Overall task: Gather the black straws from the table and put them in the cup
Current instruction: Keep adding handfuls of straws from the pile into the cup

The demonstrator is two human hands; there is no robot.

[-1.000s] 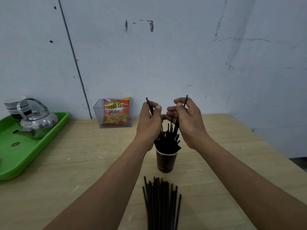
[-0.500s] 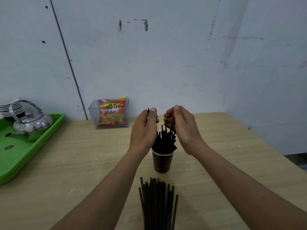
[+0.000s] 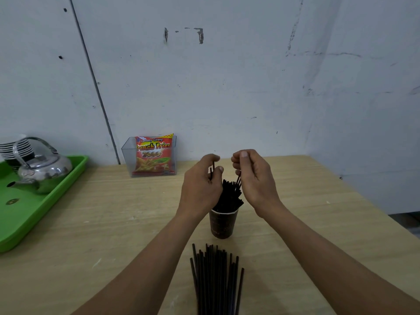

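Straws (image 3: pixel 229 196) stand bunched in the dark cup (image 3: pixel 223 225) at frame centre; a second loose bundle (image 3: pixel 216 280) lies on the bench (image 3: pixel 113 223) at bottom centre. My left grip (image 3: pixel 201 185) pinches one straw (image 3: pixel 212 169), my right grip (image 3: pixel 254 176) pinches another (image 3: pixel 238 179), both above the cup.

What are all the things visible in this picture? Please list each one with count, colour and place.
cup: one, dark brown, table centre, full of upright black straws
loose straws: one bundle, black, flat on table, near side of cup
table: one, light wood
tray: one, green, left edge
kettle: one, silver, on tray
stacked cups: one stack, white rims, behind kettle
clear box: one, transparent, by wall, holds red snack bag
left hand: grip on black straws, above cup
right hand: grip on one black straw, above cup
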